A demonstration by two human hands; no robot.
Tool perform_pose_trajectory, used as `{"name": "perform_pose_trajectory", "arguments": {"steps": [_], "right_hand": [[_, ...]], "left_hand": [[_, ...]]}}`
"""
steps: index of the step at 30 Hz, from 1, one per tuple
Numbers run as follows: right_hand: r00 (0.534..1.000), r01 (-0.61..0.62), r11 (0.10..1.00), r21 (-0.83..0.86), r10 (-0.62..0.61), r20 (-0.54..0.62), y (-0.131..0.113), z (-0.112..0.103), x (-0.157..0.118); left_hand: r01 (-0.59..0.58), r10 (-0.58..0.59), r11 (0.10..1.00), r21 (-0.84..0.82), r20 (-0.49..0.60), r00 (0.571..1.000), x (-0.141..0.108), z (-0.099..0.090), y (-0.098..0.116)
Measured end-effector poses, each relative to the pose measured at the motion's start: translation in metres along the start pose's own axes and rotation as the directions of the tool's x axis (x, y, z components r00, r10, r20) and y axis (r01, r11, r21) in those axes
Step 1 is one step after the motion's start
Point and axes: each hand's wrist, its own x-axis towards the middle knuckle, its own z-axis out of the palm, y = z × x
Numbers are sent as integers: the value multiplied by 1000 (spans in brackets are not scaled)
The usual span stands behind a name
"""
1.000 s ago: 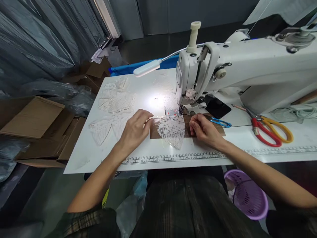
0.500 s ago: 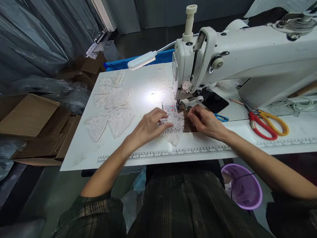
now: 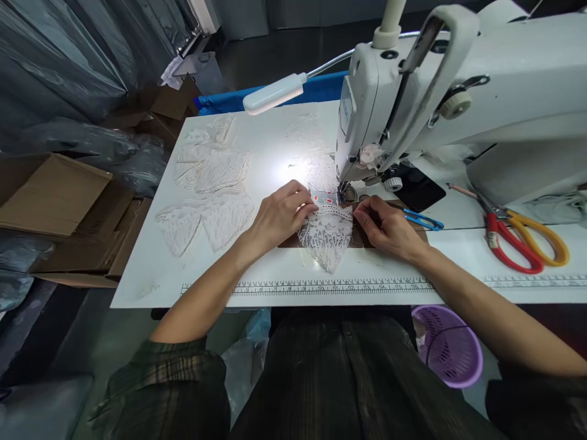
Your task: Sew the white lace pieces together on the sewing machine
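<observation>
A white lace piece (image 3: 326, 238) lies in front of the presser foot (image 3: 342, 190) of a white sewing machine (image 3: 367, 104), its pointed end toward me. My left hand (image 3: 287, 211) pinches the upper left edge of this lace between thumb and fingers. At its upper right corner my right hand (image 3: 385, 226) is closed, thumb and index finger pressed together on the edge. More lace (image 3: 321, 174) lies behind the needle area. Blue thread snips (image 3: 422, 219) rest just beyond my right hand.
Stacked lace pieces (image 3: 215, 168) lie on the left of the white table (image 3: 151, 269). Scissors with red and yellow handles (image 3: 527, 241) and a black phone (image 3: 419, 186) are to the right. A lamp (image 3: 275, 95) hangs behind. Below stand a purple basket (image 3: 452, 348) and cardboard boxes (image 3: 59, 201).
My left thumb and fingers have come together on the lace's left edge. My right hand has moved slightly right and down to its right corner. The lace lies flatter, and the view has shifted nearer.
</observation>
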Motion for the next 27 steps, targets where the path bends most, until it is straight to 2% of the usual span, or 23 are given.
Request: {"name": "perform_pose_trajectory", "arguments": {"steps": [2, 4, 6, 8, 10, 13, 15, 17, 19, 20, 22, 24, 27], "right_hand": [[1000, -24, 999, 39, 24, -10, 1, 1, 0], [998, -57, 996, 69, 59, -29, 2, 2, 0], [994, -95, 989, 111, 101, -48, 2, 0, 0], [992, -117, 984, 131, 122, -31, 1, -6, 0], [991, -128, 990, 62, 125, 45, -3, -15, 0], [981, -81, 978, -192, 112, 157, -9, -29, 2], [980, 5, 940, -341, 63, 188, -11, -31, 3], [975, 82, 897, -434, 17, 220, -11, -29, 4], [966, 130, 862, -490, 1, 259, -12, -24, 5], [963, 142, 843, -518, 4, 269, -13, -23, 5], [964, 153, 817, -555, 1, 267, -14, -24, 5], [968, 152, 850, -504, -24, 252, -14, -30, 4], [962, 131, 979, -158, -87, 259, -13, -39, 2]], "left_hand": [[-68, 68, 998, -3, 34, 997, 11, -1, 8], [-112, 121, 988, -110, 76, 990, 24, -1, 17], [-108, 138, 965, -239, 110, 984, 34, 0, 24], [-82, 121, 962, -259, 138, 983, 39, -3, 25], [-70, 91, 991, -116, 188, 978, 37, -9, 20], [-95, 36, 969, 230, 247, 968, 25, -18, 10], [-104, 43, 952, 286, 213, 976, 14, -17, 11], [-168, 143, 979, 113, 205, 968, 4, -6, 19], [-260, 279, 959, -113, 214, 936, -4, 10, 31], [-279, 311, 946, -166, 208, 928, -7, 19, 36], [-255, 277, 958, -132, 185, 943, -10, 33, 43], [-170, 171, 985, -20, 160, 972, -11, 41, 44], [-73, 65, 996, 51, 138, 988, -11, 42, 41]]}}
